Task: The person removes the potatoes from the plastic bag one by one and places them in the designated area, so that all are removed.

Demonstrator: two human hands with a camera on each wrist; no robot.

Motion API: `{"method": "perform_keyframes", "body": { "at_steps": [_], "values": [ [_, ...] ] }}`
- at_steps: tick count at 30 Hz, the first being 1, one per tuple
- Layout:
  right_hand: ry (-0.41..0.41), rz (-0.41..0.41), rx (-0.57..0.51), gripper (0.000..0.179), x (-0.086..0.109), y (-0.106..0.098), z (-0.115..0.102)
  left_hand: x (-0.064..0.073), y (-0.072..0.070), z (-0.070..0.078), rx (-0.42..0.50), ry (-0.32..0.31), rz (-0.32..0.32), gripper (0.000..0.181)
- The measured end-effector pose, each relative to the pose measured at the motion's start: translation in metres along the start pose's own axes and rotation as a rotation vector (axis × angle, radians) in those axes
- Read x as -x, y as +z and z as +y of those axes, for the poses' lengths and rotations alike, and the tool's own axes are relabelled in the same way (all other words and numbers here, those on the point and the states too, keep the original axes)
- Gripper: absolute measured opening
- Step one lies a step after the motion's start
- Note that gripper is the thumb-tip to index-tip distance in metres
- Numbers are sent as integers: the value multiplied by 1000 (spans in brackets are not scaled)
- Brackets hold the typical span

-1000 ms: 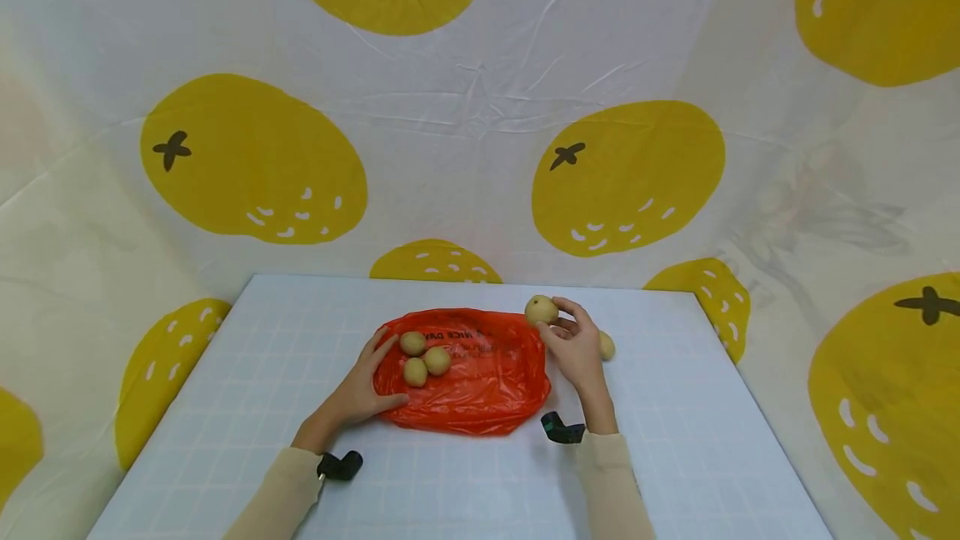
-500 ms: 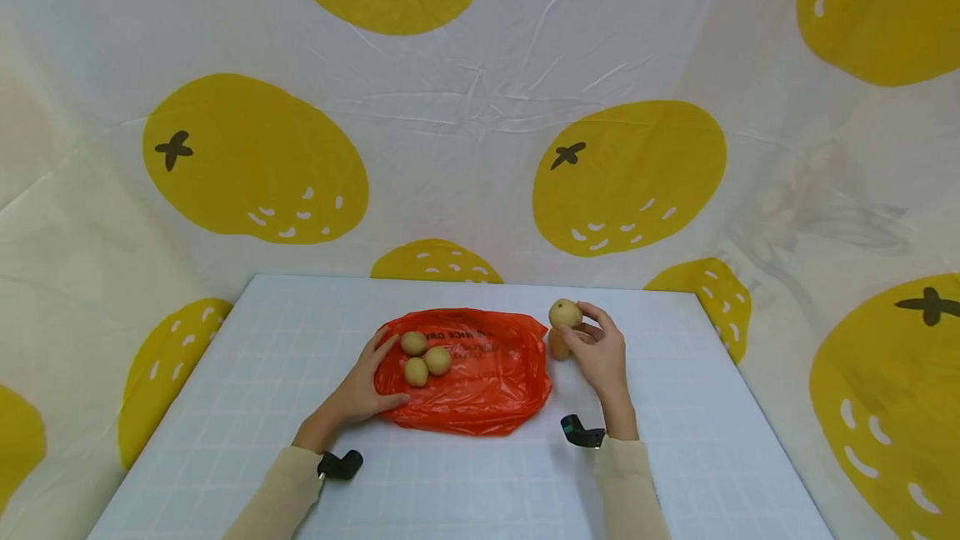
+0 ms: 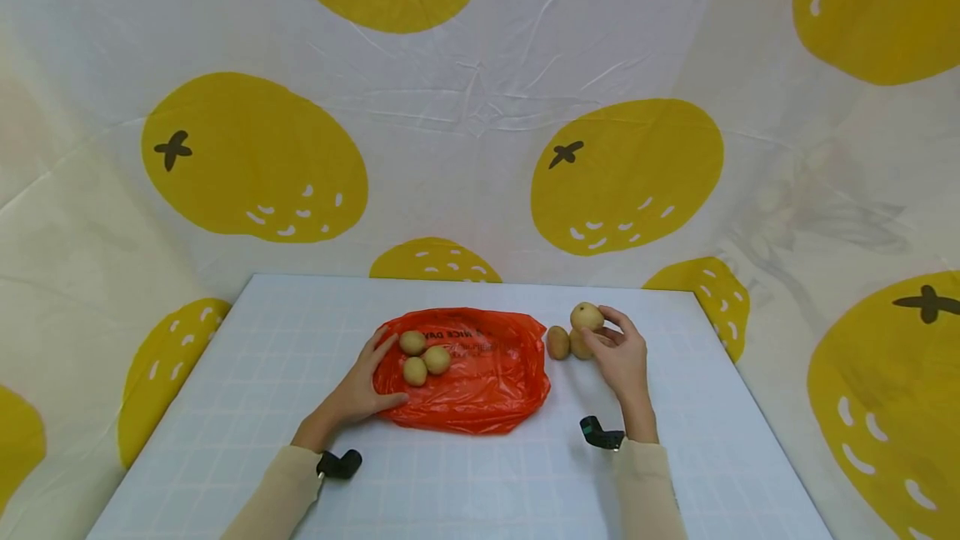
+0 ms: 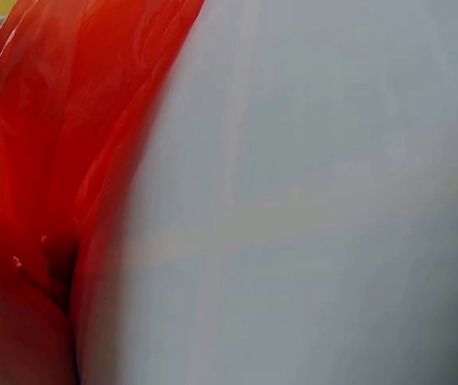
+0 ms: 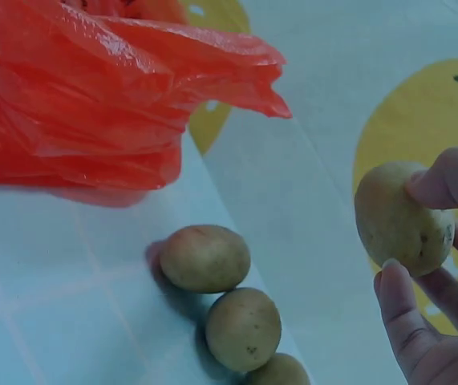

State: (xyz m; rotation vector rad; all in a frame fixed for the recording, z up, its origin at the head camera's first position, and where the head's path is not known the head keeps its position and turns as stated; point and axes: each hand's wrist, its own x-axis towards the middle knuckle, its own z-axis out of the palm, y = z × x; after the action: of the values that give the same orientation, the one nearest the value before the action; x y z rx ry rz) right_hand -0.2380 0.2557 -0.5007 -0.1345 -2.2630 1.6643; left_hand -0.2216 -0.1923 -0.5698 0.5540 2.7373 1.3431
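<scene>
My right hand [image 3: 624,357] pinches a round potato [image 3: 587,316] between thumb and fingers, raised to the right of a red plastic bag [image 3: 487,390]. In the right wrist view the held potato [image 5: 397,216] has small dark spots. Below it on the table lie a reddish-tan potato [image 5: 206,258], a second potato [image 5: 243,329] and a third one [image 5: 278,372], cut by the frame edge. My left hand [image 3: 356,390] holds the left end of the bag, thumb and fingers spread around its rim. Three potatoes [image 3: 437,360] sit together in the bag's left part.
A white table [image 3: 450,490] with a faint grid carries everything. Behind it hangs a pale cloth [image 3: 450,173] printed with large yellow fruit. A black wrist camera [image 3: 600,433] sits on the right wrist, another camera [image 3: 340,464] on the left.
My right hand has moved rightward with the potato, from the bag's right edge to over the loose potatoes, which now show more. The left hand, bag and its potatoes stay put.
</scene>
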Motion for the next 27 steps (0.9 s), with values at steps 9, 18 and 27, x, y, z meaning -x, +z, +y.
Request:
{"method": "perform_keyframes", "body": {
  "at_steps": [9, 18, 27],
  "values": [
    [44, 31, 31, 55, -6, -19, 10, 0, -1, 1, 10, 4, -4, 108],
    [53, 69, 54, 53, -6, -31, 13, -1, -3, 2, 6, 8, -1, 107],
    [89, 113, 122, 53, -8, -43, 24, 0, -2, 0, 13, -4, 1, 107]
  ]
}}
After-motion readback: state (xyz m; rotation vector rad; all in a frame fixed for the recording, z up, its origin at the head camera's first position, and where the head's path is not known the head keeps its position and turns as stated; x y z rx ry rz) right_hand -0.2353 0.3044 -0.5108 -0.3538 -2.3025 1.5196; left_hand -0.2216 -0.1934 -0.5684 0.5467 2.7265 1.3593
